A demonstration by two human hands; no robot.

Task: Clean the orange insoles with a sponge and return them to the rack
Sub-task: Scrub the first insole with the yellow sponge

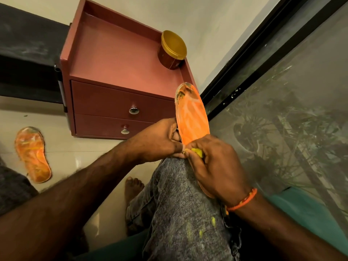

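An orange insole [192, 113] stands tilted on my knee, its dark-stained toe pointing up toward the cabinet. My left hand [160, 140] grips its left edge near the middle. My right hand [216, 164] holds a small yellow sponge [197, 152] pressed against the insole's lower part; most of the sponge is hidden under the fingers. A second orange insole [33, 154] lies flat on the floor at the left.
A maroon two-drawer cabinet [120, 76] stands ahead, with a brown jar with a gold lid [172, 49] on its top. A glass door with a dark frame [282, 102] runs along the right. My jeans-clad knee [180, 204] and bare foot [133, 187] are below.
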